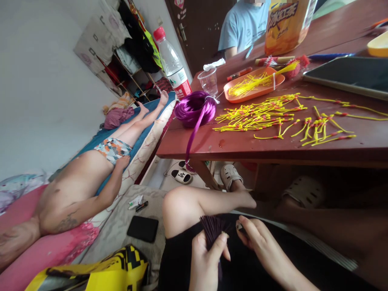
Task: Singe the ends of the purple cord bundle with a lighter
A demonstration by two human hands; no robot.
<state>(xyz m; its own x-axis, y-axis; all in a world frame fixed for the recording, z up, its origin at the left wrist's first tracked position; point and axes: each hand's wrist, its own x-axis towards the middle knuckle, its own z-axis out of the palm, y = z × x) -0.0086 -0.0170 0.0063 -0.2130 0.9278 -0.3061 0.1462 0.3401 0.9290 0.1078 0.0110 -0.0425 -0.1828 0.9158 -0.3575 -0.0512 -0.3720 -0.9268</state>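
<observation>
From my distant place I am seeing the left hand clamping a dark strand bundle over black clothing. The right hand is curling just beside, apart; whether it is pinching something, I cannot tell. A purple coil is lying on the tabletop.

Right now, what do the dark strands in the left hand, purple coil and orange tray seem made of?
Dark strands: possibly cord, fairly matte, fanning out separately; exact fibre unclear.
Purple coil: likely glossy synthetic cord, from its bright sheen.
Orange tray: probably smooth plastic, given its even colour and moulded-looking rim.
</observation>
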